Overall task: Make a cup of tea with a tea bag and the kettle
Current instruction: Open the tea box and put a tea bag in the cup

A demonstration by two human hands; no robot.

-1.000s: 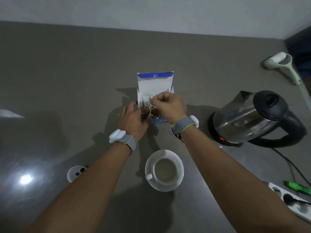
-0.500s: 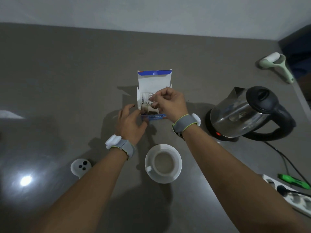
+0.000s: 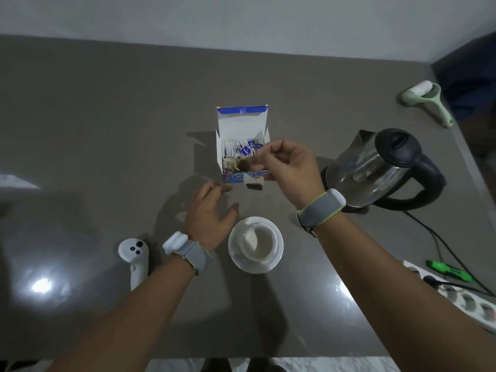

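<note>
Right hand (image 3: 288, 167) pinches tea bag (image 3: 254, 183), probably by its tag; light, limp, tearable. Left hand (image 3: 212, 213) open, empty, frame centre.

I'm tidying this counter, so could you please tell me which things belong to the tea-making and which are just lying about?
For the tea: tea bag in the right hand, tea box, cup, saucer, kettle.

Lying about: white controller, lint roller, green tool.

Wall (image 3: 241, 20): plain, pale grey-white.
Counter (image 3: 107, 116): dark grey, glossy, meets wall.
Light: bright glare reflected lower left.
Floor (image 3: 335, 365): pale, marbled.
</note>
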